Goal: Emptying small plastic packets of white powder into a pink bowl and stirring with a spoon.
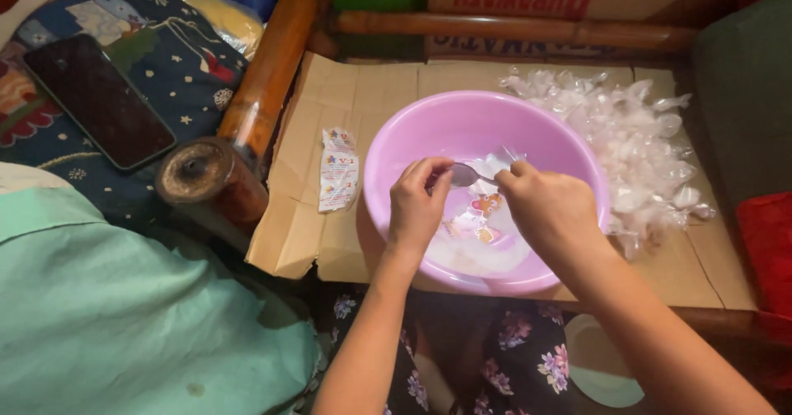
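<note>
Surface: flattened cardboard sheet (346,101) laid over a low wooden frame, with printed boxes behind it.
Basin: round pink plastic basin (412,134) on the cardboard; white powder and a small printed picture lie on its bottom.
Left hand: left hand (417,205) over the near left part of the basin, thumb and forefinger pinched on the handle end of a metal spoon (464,174).
Spoon: long axis roughly level, running left to right; the bowl points right, toward the other hand, above the middle of the basin.
Right hand: right hand (549,209) over the right part of the basin, fingertips pinched on a small clear wrapper (502,161) just beside the spoon bowl.
Wrappers: heap of empty clear wrappers (643,147) on the cardboard, touching the basin's right rim.
Sachet: flat printed sachet (338,170) on the cardboard, left of the basin.
Phone: dark phone (99,101) face up on a patterned cushion, well apart at far left.
</note>
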